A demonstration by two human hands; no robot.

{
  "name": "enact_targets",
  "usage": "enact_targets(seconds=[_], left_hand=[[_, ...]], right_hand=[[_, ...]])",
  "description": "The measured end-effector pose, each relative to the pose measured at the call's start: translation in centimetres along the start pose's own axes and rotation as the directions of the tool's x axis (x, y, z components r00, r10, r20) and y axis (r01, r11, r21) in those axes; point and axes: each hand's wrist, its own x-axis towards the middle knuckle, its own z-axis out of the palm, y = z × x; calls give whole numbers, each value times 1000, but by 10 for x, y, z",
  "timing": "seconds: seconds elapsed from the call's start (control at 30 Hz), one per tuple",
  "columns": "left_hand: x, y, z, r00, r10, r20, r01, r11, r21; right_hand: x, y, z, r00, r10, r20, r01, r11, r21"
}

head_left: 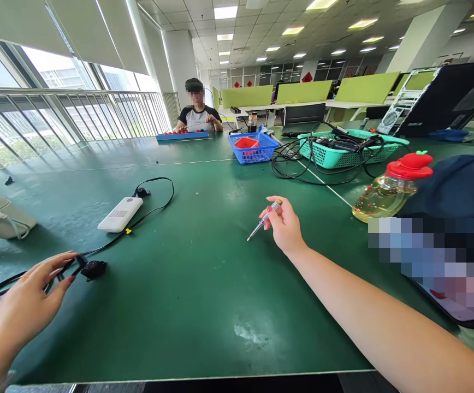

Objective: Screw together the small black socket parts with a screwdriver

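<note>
In my right hand (286, 225), closed around its clear handle, is a small screwdriver (258, 227). Its tip points down and left, close to the green table (204, 305). My left hand (32, 297) is at the lower left, its fingers curled round a black cable (77, 265). A black lumpy piece (93, 269) lies just beyond those fingertips; its kind I cannot make out. From there a thin black cord runs up past a yellow tag (128, 231) to a white power bank (120, 214), where a black plug sits at its far end.
At the right stand a jar with a red lid (409, 165) and a dark cap (458, 183). Farther back are a teal basket (323, 155) of black cables and a blue basket (257, 153). A beige pouch (3, 214) lies left. Another person (198, 112) sits at the far end.
</note>
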Motion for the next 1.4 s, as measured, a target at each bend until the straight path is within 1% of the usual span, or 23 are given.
enact_targets(seconds=[0.1, 0.2, 0.3, 0.47, 0.67, 0.87, 1.03, 1.17, 1.23, 1.3, 1.37, 1.4], left_hand=[[1, 29, -17, 997, 34, 63, -31, 998, -50], [9, 40, -23, 983, 96, 157, -85, 993, -79], [18, 36, -21, 968, 134, 212, -114, 988, -104], [29, 24, -18, 953, 178, 244, -157, 982, -103], [34, 24, -24, 941, 149, 303, -117, 986, -120], [31, 11, -17, 959, 147, 243, -110, 981, -161], [25, 4, -8, 958, 133, 256, -78, 974, -214], [22, 5, -5, 958, 110, 264, -44, 969, -245], [23, 13, -9, 959, 103, 264, -40, 972, -232], [23, 31, -19, 963, 112, 246, -63, 978, -200], [23, 61, -33, 971, 160, 176, -127, 974, -186], [22, 80, -41, 967, 210, 144, -177, 962, -210]], right_hand=[[0, 0, 0, 1000, -1, -3, 1, 1000, -4], [0, -1, 1, 1000, 0, -4, 0, 1000, -2], [0, -1, 0, 1000, 1, -1, -1, 1000, 4], [0, -1, 0, 1000, 3, -7, -3, 1000, 7], [0, -2, 0, 1000, 16, -3, -16, 1000, 8], [-1, -2, 0, 1000, 9, 2, -9, 1000, 5], [-1, -2, 0, 1000, 3, 1, -3, 1000, 8], [0, -2, 0, 1000, 5, 9, -5, 1000, 13], [-1, -2, 0, 1000, 6, 11, -6, 1000, 2], [-2, -3, 1, 1000, -4, 13, 4, 1000, -11], [-4, -4, 1, 999, -31, 15, 31, 999, -35], [-5, -5, 1, 999, -51, 16, 52, 997, -58]])
